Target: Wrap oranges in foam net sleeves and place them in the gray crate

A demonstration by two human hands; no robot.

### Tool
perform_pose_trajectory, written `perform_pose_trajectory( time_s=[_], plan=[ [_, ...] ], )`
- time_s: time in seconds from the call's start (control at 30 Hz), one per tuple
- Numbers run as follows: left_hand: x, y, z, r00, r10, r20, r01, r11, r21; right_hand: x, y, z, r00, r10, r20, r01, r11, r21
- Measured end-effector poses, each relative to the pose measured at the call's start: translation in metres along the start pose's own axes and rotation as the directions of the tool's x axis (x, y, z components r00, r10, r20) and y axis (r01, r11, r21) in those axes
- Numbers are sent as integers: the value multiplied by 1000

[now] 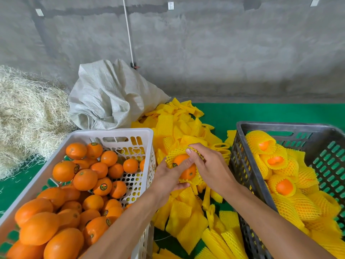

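Between the two crates, my left hand grips an orange from below and the left. A yellow foam net sleeve is stretched partly over its top. My right hand pinches the sleeve's edge at the right, thumb on the net. The gray crate at the right holds several oranges in yellow sleeves. The white crate at the left is full of bare oranges.
A pile of loose yellow foam sleeves covers the green mat between and behind the crates. A white woven sack and a heap of straw lie at the back left against a concrete wall.
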State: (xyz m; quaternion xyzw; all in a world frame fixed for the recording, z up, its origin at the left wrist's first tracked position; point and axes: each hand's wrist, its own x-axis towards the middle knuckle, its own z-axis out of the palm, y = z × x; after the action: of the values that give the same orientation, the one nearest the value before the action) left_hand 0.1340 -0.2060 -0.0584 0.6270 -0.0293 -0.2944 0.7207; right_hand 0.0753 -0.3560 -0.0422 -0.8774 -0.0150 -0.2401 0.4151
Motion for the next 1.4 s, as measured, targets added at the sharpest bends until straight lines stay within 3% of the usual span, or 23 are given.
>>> perform_pose_trajectory(
  time_s=[0.2,0.3,0.37,0.53,0.6,0.67,0.73,0.87,1.03,1.23,1.4],
  plan=[
    [6,-3,-2,985,115,-128,-123,991,-56,-3,-7,3,1000,23,2,-23,1000,4],
    [8,-3,-3,964,226,-140,-241,965,-103,-3,-4,5,989,138,-55,-140,990,-29],
    [9,-3,-1,940,322,-115,-332,940,-79,-1,-2,2,968,251,-13,-251,968,-30],
    [1,-10,0,879,467,98,-477,861,177,-2,-7,0,894,432,118,-440,897,49],
    [-1,-11,1,860,457,226,-500,843,199,-1,-9,-3,902,427,60,-427,904,-15],
    [-3,-11,4,843,441,307,-513,831,217,2,-9,-12,951,300,-76,-309,920,-240],
    [-6,-14,6,830,448,333,-549,763,341,9,-11,-24,967,135,-218,-230,833,-504],
    [-9,-23,6,870,386,308,-493,717,493,13,-3,-58,903,72,-424,-386,571,-725],
    [-7,-20,3,921,331,206,-389,754,529,9,11,-95,797,304,-522,-602,314,-735],
    [-6,-19,2,925,327,195,-380,763,523,12,4,-100,762,284,-582,-645,259,-719],
    [-5,-17,-1,926,329,185,-375,747,549,10,-7,-112,733,324,-599,-661,127,-740]
  ],
)
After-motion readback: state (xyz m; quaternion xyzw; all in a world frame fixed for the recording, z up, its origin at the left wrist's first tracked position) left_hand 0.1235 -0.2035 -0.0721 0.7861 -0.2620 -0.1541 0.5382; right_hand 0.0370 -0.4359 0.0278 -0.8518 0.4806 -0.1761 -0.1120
